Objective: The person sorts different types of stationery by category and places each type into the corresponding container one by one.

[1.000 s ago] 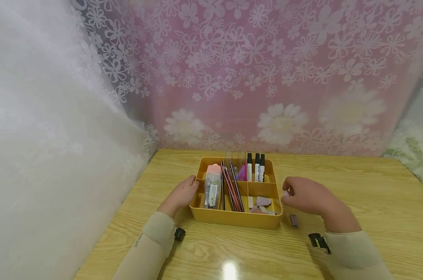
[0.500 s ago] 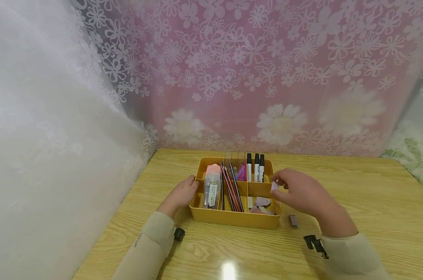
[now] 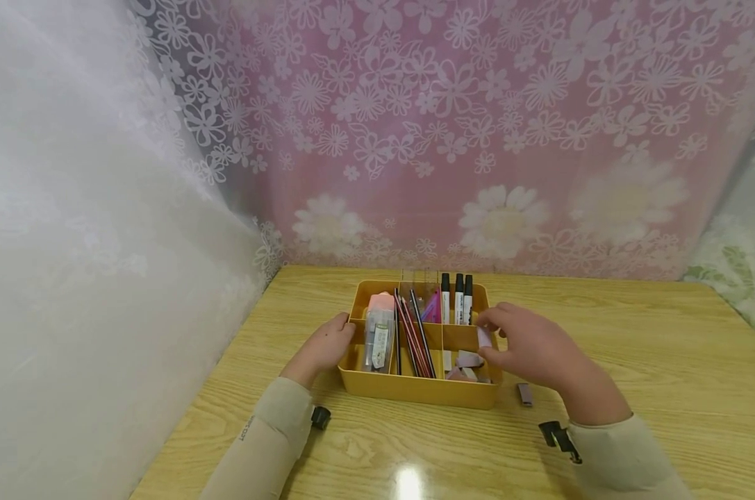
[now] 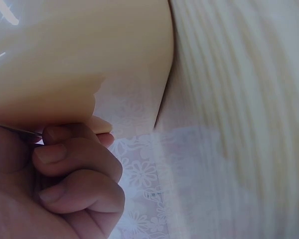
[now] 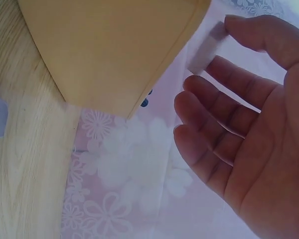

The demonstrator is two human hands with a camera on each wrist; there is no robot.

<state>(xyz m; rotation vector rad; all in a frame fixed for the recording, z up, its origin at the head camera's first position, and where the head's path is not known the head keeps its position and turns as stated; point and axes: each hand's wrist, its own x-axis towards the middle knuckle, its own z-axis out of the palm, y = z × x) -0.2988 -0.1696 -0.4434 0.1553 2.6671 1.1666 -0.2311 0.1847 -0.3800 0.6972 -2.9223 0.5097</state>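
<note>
A yellow divided organizer tray (image 3: 417, 393) stands on the table. My left hand (image 3: 324, 348) grips its left rim; the left wrist view shows curled fingers (image 4: 84, 162) against the tray's wall. My right hand (image 3: 536, 346) pinches a small pale block, seemingly an eraser (image 5: 208, 50), between thumb and index finger, over the tray's right rim by the front right compartment. Its other fingers are spread loosely. Several pale purple and white eraser-like pieces (image 3: 469, 360) lie in that compartment. Another small purplish block (image 3: 524, 394) lies on the table right of the tray.
Inside the tray are a clear case with a peach-coloured end (image 3: 380, 330), several pencils (image 3: 417, 340), a pink set square (image 3: 435, 307), a clear ruler (image 3: 419, 278) and three black-capped markers (image 3: 459, 298). A floral curtain (image 3: 415, 139) hangs behind the wooden table (image 3: 633, 347).
My right hand has carried the small eraser leftward from beside the tray to over its right rim. The left hand stays on the left rim.
</note>
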